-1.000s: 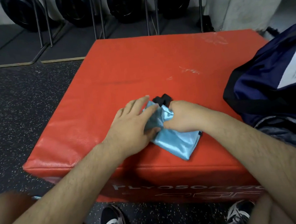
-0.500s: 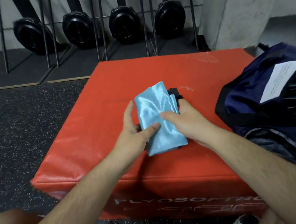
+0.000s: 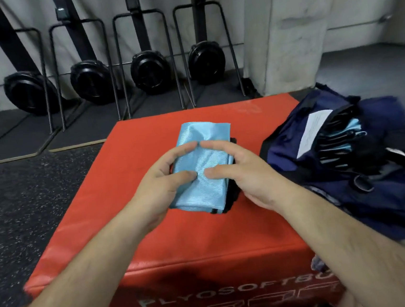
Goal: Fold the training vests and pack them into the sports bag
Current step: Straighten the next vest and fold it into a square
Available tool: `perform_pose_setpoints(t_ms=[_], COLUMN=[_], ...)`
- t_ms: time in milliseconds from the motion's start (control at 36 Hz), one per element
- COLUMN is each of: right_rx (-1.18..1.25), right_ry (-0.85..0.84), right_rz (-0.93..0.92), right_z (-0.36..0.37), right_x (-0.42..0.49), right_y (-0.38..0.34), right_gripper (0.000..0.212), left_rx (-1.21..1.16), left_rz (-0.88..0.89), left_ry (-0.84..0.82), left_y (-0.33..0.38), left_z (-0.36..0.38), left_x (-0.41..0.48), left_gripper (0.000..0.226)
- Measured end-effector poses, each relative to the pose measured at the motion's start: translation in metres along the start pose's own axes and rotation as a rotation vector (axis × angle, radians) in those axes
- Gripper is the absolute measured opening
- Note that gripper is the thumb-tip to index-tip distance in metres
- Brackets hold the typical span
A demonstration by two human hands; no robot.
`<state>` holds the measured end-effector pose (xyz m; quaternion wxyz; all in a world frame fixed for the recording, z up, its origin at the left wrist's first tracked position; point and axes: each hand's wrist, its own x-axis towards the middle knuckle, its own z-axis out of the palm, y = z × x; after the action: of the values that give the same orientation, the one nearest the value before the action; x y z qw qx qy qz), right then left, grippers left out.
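Note:
A folded light-blue training vest (image 3: 201, 138) with black trim is held up above the red plyo box (image 3: 140, 240). My left hand (image 3: 158, 190) grips its left edge, thumb on top and fingers curled over the fabric. From the right, my right hand (image 3: 241, 174) grips the other edge in the same way. The navy sports bag (image 3: 349, 178) lies open on the right side of the box, and several folded blue-and-black vests (image 3: 340, 141) show inside it next to a white label.
Black weight plates (image 3: 90, 81) lean in metal racks against the back wall. A concrete pillar (image 3: 291, 31) stands behind the bag. Dark speckled rubber floor (image 3: 26, 201) lies to the left of the box.
The vest was lifted off the box and turned upright, with both hands now gripping its sides. The view tilted up toward the wall and bag.

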<state>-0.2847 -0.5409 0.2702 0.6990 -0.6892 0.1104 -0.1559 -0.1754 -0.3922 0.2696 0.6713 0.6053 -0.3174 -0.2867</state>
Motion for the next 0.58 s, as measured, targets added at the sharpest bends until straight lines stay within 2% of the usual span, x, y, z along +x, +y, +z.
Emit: perform_pose_setpoints(t_ms=[167, 278, 472, 583], right_rx=[-0.090, -0.044, -0.086, -0.050], right_ry=[0.101, 0.187, 0.479, 0.686], right_rz=[-0.044, -0.076, -0.090, -0.070], right_z=[-0.027, -0.057, -0.118, -0.157], right_x=[-0.016, -0.034, -0.061, -0.073], right_y=[-0.019, -0.033, -0.045, -0.046], right_gripper=[0.073, 0.074, 0.074, 0.070], left_rx=[0.093, 0.147, 0.234, 0.522], left_rz=[0.019, 0.056, 0.135, 0.220], left_ry=[-0.025, -0.085, -0.126, -0.017], left_y=[0.023, 0.032, 0.027, 0.016], left_z=[0.035, 0.069, 0.145, 0.187], left_x=[0.020, 0.036, 0.073, 0.098], left_gripper=[0.049, 0.046, 0.049, 0.050])
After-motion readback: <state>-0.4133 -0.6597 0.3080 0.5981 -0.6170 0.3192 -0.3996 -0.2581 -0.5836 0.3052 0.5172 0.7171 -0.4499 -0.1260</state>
